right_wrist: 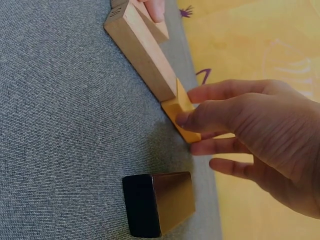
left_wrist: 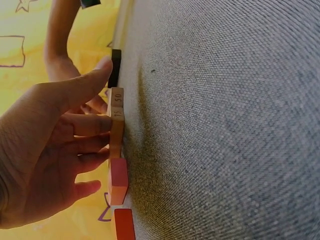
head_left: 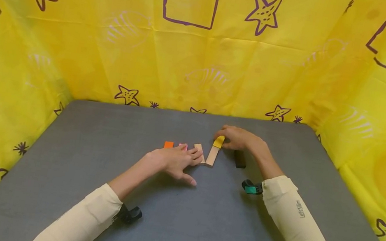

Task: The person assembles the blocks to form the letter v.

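Two plain wooden blocks lie on the table in a V, the left one (head_left: 198, 147) and the right one (head_left: 211, 156), their near ends together. Printed numbers show on those ends in the left wrist view. My left hand (head_left: 176, 162) rests its fingertips on the left plain block, thumb stretched out to the side. At the far end of the right plain block, my right hand (head_left: 237, 138) pinches a yellow block (right_wrist: 184, 120) between thumb and fingers, its end against the plain one. The left hand partly covers a pink block (left_wrist: 118, 181).
An orange block (head_left: 168, 144) lies left of the pink one. Right of the V sits a dark block (right_wrist: 172, 205), below the right forearm. Grey cloth covers the table (head_left: 193, 220). Yellow patterned curtains (head_left: 186, 65) stand along the back and both sides.
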`<action>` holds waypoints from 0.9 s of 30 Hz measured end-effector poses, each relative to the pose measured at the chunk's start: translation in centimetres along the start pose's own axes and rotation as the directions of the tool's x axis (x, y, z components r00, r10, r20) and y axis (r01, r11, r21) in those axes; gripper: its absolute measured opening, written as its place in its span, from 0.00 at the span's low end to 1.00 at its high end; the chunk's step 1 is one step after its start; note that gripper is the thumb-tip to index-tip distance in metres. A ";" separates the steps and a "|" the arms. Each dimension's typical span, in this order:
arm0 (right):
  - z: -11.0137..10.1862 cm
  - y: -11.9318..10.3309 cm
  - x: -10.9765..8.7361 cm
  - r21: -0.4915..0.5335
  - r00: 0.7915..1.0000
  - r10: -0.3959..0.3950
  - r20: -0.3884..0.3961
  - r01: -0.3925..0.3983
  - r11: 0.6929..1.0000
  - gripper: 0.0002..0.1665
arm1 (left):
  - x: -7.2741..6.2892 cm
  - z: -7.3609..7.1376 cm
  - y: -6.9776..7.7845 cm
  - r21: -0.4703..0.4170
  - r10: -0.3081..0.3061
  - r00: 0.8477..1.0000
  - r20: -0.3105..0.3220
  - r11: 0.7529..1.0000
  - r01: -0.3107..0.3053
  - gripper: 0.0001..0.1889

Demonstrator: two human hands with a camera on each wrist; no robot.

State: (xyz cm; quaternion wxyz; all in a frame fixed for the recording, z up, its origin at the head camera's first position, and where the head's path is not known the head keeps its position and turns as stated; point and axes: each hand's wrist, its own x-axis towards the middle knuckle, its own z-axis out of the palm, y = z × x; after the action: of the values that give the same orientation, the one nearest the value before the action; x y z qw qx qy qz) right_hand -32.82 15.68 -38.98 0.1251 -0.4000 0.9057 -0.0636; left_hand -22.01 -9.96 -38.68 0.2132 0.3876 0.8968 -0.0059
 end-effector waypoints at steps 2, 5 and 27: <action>0.0 0.0 0.0 -0.001 1.000 -0.002 0.001 0.002 1.000 0.21 | 0.0 0.0 0.0 -0.003 0.001 1.000 0.001 1.000 -0.001 0.50; 0.0 -0.1 -0.1 -0.004 1.000 -0.007 -0.002 0.007 1.000 0.21 | 0.0 -0.1 0.0 -0.001 0.003 1.000 0.005 1.000 -0.003 0.49; -0.2 -0.4 -0.7 0.002 1.000 -0.009 -0.004 0.009 1.000 0.24 | -0.2 -0.1 0.3 -0.007 -0.008 1.000 -0.001 1.000 0.008 0.50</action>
State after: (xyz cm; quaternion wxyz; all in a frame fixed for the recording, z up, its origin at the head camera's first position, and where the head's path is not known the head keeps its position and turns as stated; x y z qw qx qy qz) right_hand -32.16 15.92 -38.54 0.1235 -0.4039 0.9040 -0.0657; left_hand -21.78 -9.88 -38.44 0.2139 0.3833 0.8985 -0.0034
